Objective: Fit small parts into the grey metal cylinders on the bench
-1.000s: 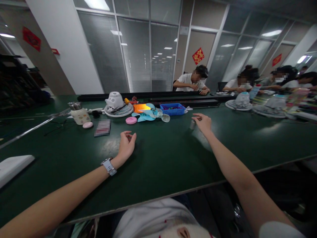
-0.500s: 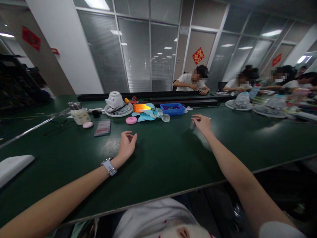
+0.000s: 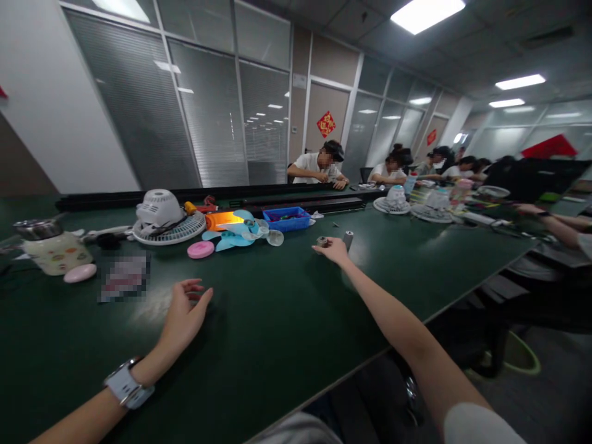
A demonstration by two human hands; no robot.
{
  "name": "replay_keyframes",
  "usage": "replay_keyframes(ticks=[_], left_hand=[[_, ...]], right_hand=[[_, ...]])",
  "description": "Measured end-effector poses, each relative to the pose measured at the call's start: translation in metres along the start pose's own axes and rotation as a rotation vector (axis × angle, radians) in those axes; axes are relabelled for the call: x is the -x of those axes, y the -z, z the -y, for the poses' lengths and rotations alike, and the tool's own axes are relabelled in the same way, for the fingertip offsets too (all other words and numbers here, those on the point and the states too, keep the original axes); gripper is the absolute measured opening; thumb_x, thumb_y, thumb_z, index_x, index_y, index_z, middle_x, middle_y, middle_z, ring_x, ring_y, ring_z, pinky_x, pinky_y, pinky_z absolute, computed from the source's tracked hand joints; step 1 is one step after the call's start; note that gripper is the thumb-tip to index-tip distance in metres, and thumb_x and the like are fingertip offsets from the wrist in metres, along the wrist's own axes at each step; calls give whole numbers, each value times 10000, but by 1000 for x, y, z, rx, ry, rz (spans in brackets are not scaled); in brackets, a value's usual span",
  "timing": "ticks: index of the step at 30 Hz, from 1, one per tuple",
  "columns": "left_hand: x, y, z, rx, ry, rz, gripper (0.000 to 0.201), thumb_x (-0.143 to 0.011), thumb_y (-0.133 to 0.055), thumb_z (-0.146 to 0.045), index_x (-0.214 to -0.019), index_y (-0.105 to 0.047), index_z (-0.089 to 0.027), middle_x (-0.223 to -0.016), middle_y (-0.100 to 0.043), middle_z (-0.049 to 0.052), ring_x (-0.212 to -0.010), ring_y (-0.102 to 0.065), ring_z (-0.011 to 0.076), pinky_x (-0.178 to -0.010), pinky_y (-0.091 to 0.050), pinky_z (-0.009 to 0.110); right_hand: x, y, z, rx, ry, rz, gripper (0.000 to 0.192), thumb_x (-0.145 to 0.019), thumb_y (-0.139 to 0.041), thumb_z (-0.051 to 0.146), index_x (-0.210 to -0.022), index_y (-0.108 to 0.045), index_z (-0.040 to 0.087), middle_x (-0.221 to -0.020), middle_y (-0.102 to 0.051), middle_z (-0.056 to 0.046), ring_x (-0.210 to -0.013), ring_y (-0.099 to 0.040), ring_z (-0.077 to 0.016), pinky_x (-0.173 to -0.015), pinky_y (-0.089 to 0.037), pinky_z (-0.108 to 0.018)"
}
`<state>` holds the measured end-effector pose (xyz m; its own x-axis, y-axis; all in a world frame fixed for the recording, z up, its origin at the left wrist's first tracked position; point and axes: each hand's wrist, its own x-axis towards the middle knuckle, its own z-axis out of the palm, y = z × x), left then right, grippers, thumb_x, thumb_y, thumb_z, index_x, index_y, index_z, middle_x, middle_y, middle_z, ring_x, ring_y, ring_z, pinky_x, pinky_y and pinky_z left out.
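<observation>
Dark green bench top (image 3: 287,320) fills the view, its near edge running diagonally past the right forearm. The right hand (image 3: 333,251) is stretched far forward, fingers curled down beside a small round metal part (image 3: 321,241); whether it is gripped or only touched cannot be told at this distance. A small grey cylinder (image 3: 348,238) stands just beyond the knuckles. The left hand (image 3: 184,317) is rested loosely open on bare surface, holding nothing, a watch (image 3: 124,385) on its wrist. Wide open room is left between the hands. Farther off, a white fan housing (image 3: 160,216), pale blue blades (image 3: 234,234) and a blue tray (image 3: 287,219) are clustered.
</observation>
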<state>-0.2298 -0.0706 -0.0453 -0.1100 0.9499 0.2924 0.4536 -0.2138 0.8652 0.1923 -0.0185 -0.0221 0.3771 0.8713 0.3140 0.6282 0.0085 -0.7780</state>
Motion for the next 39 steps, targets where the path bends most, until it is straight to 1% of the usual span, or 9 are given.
replay_keyframes(ticks=[4,6,9,11,16,20,24,30,39], left_hand=[[-1,7,-7,-112,-54,36,544,-766,-573,-574,-1134,-486,-183,-1072,-599,99,-886,-630,265,-688,-543,411],[-17,14,-16,-236,-185,14,449,-823,-527,-506,-1129,-512,-178,-1092,-617,116,-957,-622,282,-742,-536,425],[-66,25,-28,-555,-529,-33,308,-871,-462,-308,-1125,-551,-160,-1212,-621,150,-1168,-542,318,-946,-447,490],[-110,31,-29,-771,-673,-21,304,-881,-425,-220,-1137,-576,-154,-1302,-599,153,-1279,-474,328,-1014,-375,506],[-206,23,-15,-1055,-773,110,495,-918,-378,-234,-1386,-473,-101,-1304,-625,166,-1347,-427,321,-1059,-318,492],[-247,-2,-1,-1112,-812,202,531,-935,-373,-337,-1397,-491,-102,-1388,-570,176,-1417,-348,323,-1133,-215,516],[-267,-14,16,-1089,-791,242,611,-948,-350,-436,-1446,-445,-94,-1452,-506,188,-1458,-267,342,-1168,-128,558],[-282,-14,37,-1021,-748,300,632,-961,-335,-469,-1483,-391,-116,-1467,-492,180,-1464,-252,342,-1176,-76,576],[-269,-6,34,-974,-749,357,574,-975,-318,-473,-1416,-484,-146,-1381,-574,162,-1449,-298,306,-1189,-36,561]], right_hand=[[35,-25,45,-315,106,247,434,-685,-802,393,-1043,-723,162,-975,-758,-73,-901,-711,-215,-823,-561,-340],[58,-36,70,-344,183,398,464,-683,-806,418,-1064,-724,166,-991,-755,-67,-901,-709,-210,-835,-556,-345],[85,-45,96,-295,300,581,442,-684,-809,451,-1035,-739,190,-1000,-753,-45,-920,-699,-207,-868,-534,-349],[94,-49,102,-294,322,653,435,-690,-807,460,-1034,-742,203,-1016,-751,-34,-951,-691,-208,-893,-518,-349],[97,-56,98,-298,192,734,442,-686,-810,451,-1049,-742,208,-1045,-745,-37,-995,-677,-222,-917,-500,-347],[95,-60,95,-288,89,745,432,-675,-810,441,-1035,-748,209,-1041,-744,-43,-998,-670,-234,-922,-487,-347],[95,-60,95,-240,46,739,424,-657,-810,443,-1022,-759,234,-1052,-740,-42,-1013,-655,-249,-943,-464,-362],[93,-60,97,-153,-52,776,441,-612,-817,443,-1014,-771,267,-1060,-737,-49,-1026,-641,-280,-935,-463,-372],[94,-64,90,-128,-45,788,451,-625,-802,461,-1030,-763,267,-1069,-727,-54,-1029,-635,-279,-945,-451,-373]])
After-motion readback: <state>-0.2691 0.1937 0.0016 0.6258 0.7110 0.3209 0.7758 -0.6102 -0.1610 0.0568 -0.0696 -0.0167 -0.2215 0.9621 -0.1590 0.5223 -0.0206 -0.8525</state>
